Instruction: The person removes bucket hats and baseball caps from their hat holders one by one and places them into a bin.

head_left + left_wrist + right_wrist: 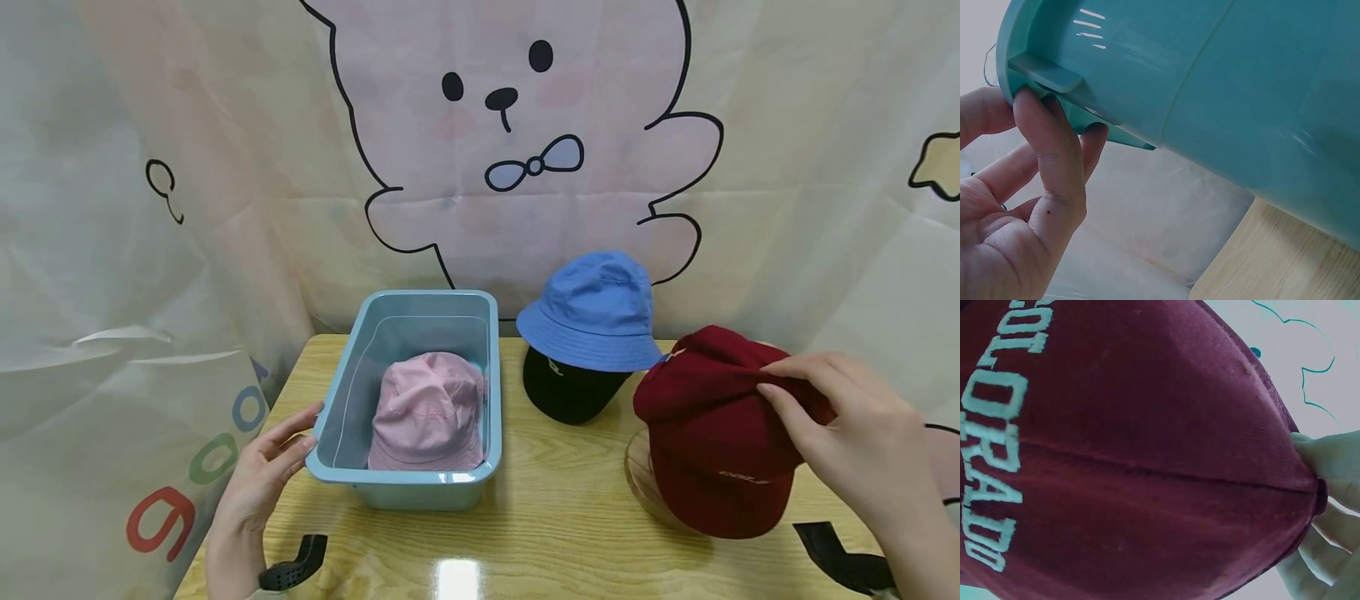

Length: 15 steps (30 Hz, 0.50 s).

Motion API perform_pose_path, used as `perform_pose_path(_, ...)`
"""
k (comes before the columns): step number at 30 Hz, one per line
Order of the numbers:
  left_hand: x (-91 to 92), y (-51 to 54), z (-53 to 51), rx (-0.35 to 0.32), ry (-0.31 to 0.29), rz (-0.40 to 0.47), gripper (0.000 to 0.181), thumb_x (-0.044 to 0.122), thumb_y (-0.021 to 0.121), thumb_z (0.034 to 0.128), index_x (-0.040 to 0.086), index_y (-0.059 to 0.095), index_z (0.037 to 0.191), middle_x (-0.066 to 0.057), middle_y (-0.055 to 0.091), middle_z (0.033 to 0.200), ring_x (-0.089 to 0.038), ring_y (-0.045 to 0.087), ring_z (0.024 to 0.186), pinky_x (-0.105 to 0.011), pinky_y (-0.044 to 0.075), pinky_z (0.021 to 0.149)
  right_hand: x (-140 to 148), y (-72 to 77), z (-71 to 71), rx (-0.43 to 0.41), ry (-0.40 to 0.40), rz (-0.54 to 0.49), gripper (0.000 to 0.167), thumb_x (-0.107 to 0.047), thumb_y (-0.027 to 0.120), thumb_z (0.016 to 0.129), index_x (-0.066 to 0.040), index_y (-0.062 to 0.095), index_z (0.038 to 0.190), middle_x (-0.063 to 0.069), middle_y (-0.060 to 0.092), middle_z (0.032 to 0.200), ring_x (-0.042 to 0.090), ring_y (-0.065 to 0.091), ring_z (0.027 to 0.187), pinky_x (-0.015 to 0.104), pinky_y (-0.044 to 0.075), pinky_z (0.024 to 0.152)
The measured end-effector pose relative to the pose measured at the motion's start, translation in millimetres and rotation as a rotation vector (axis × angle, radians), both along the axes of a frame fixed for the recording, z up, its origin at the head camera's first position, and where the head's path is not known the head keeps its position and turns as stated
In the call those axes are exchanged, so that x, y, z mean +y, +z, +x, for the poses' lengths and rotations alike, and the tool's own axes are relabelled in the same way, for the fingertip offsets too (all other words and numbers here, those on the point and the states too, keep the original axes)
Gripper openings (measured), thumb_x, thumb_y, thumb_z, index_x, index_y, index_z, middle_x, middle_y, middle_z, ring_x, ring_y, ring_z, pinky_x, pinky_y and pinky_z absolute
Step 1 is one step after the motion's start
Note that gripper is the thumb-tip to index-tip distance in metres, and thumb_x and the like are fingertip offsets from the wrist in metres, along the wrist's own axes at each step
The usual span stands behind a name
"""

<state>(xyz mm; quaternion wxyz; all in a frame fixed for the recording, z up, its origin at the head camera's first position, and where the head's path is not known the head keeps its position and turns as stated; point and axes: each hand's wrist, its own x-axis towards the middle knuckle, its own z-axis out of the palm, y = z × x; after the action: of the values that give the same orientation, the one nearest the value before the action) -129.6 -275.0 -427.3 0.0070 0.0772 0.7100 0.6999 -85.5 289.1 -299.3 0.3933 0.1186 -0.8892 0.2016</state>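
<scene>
I log the pink hat [429, 408] inside the bin [420, 497]; left grip [262, 467] pinches the bin's rim [405, 477]; right grip [862, 425] pinches the red cap [723, 442] over the desk [555, 525]; it, blue hat [596, 308] and black cap [566, 393], I judge, remain.

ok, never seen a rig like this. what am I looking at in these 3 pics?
No robot here: just a person's bare hands, filmed by three cameras. The head camera looks forward and down over the wooden table; each wrist camera looks at its own hand's work.

The left hand holds the rim of a light blue bin, with a pink bucket hat inside. The right hand pinches the top of a dark red cap; its wrist view fills with that cap's "COLORADO" lettering.

Also on the table: a blue bucket hat over a black cap, and a tan item mostly hidden by the red cap.
</scene>
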Motion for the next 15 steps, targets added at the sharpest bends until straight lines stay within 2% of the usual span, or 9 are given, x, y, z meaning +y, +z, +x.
perform_pose_path(3, 0.5, 0.7, 0.2, -0.002, 0.000, -0.001, 0.045, 0.003, 0.050, 0.0980, -0.003, 0.042, 0.142, 0.010, 0.061, 0.115, -0.003, 0.063, 0.092, -0.019, 0.054, 0.080, 0, 3.0, 2.1, -0.002, -0.002, 0.017, 0.026, 0.007, 0.076, 0.070, -0.005, 0.072, 0.093, -0.030, 0.052, 0.097, -0.025, 0.036, 0.102, -0.003, 0.025, 0.085)
perform_pose_path(9, 1.1, 1.3, 0.3, 0.001, 0.002, -0.002, 0.045, 0.003, 0.050, 0.0981, -0.003, 0.043, 0.142, 0.010, 0.061, 0.115, -0.003, 0.062, 0.091, -0.019, 0.054, 0.079, 2, 7.4, 7.5, -0.003, -0.006, 0.011, 0.021, 0.004, 0.074, 0.074, -0.003, 0.072, 0.093, -0.039, 0.045, 0.099, -0.026, 0.036, 0.101, -0.005, 0.024, 0.086)
perform_pose_path(13, 1.2, 1.0, -0.1, 0.018, -0.013, 0.016, 0.044, 0.001, 0.049, 0.0981, -0.002, 0.044, 0.141, 0.008, 0.061, 0.116, -0.004, 0.063, 0.092, -0.019, 0.054, 0.080, 1, 11.3, 11.2, 0.025, 0.028, -0.005, 0.011, -0.007, 0.071, 0.083, -0.001, 0.072, 0.093, -0.040, 0.045, 0.102, -0.025, 0.038, 0.101, -0.004, 0.026, 0.087)
perform_pose_path(15, 1.0, 0.8, 0.0, 0.028, -0.023, 0.030, 0.043, 0.001, 0.049, 0.0980, -0.001, 0.045, 0.141, 0.008, 0.061, 0.116, -0.005, 0.063, 0.092, -0.019, 0.054, 0.080, 0, 13.8, 12.2, 0.048, 0.055, -0.012, 0.018, -0.017, 0.068, 0.088, 0.001, 0.072, 0.091, -0.038, 0.046, 0.102, -0.024, 0.040, 0.101, -0.003, 0.027, 0.087)
